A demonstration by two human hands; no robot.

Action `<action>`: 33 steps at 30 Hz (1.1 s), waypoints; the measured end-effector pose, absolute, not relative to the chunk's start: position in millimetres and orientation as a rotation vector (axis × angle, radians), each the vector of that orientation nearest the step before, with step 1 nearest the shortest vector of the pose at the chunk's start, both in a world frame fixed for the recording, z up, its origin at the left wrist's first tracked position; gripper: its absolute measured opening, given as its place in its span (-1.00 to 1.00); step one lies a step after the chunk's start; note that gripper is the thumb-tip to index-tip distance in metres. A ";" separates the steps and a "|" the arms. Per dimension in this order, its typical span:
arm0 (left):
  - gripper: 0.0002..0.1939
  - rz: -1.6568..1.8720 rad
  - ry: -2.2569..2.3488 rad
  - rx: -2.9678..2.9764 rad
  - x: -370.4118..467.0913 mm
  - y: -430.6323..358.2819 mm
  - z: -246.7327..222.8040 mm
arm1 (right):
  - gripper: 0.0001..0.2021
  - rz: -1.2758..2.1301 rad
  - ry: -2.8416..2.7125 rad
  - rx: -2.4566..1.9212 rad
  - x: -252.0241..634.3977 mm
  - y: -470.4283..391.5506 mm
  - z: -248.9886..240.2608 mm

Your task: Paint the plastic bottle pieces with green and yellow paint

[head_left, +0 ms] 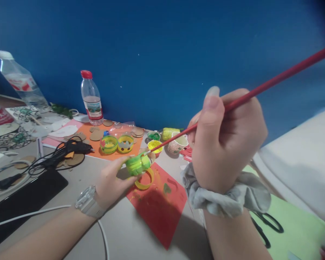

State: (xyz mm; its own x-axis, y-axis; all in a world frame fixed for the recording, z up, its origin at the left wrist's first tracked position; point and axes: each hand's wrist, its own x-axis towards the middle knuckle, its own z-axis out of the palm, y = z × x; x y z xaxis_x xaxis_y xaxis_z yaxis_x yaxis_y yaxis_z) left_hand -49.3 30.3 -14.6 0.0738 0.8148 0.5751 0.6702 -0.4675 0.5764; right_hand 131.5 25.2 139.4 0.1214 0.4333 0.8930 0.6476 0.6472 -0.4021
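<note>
My left hand (112, 182), with a watch on its wrist, holds a small green painted bottle piece (137, 165) between thumb and fingers. My right hand (224, 137) is closed round a long red paintbrush (281, 80), and the brush tip meets the green piece near its top. Just below the piece lies a yellow ring (144, 187) on a red paint-marked sheet (164, 216). Behind it stand a cup of yellow paint (155, 146) and a cup of green paint (153, 136). A grey scrunchie circles my right wrist.
Two decorated yellow-green rings (109, 145) sit on an orange sheet (97, 153). At left are a black glue gun (79, 145) with its cable, a black phone-like slab (29, 206) and bottles (92, 104). Black scissors (271, 222) lie on green paper at right. A blue wall rises behind.
</note>
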 end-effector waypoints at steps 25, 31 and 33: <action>-0.59 1.333 1.467 2.198 -50.5 31.9 -15.1 | -0.79 -0.258 -1.500 -0.957 131.7 17.3 147.1; -0.58 1.333 1.472 2.191 -52.6 32.4 -17.6 | -0.82 -0.382 -1.600 -0.976 134.3 14.5 150.5; -0.58 1.337 1.474 2.185 -52.8 32.7 -18.2 | -0.80 -0.363 -1.552 -1.009 134.6 14.5 150.9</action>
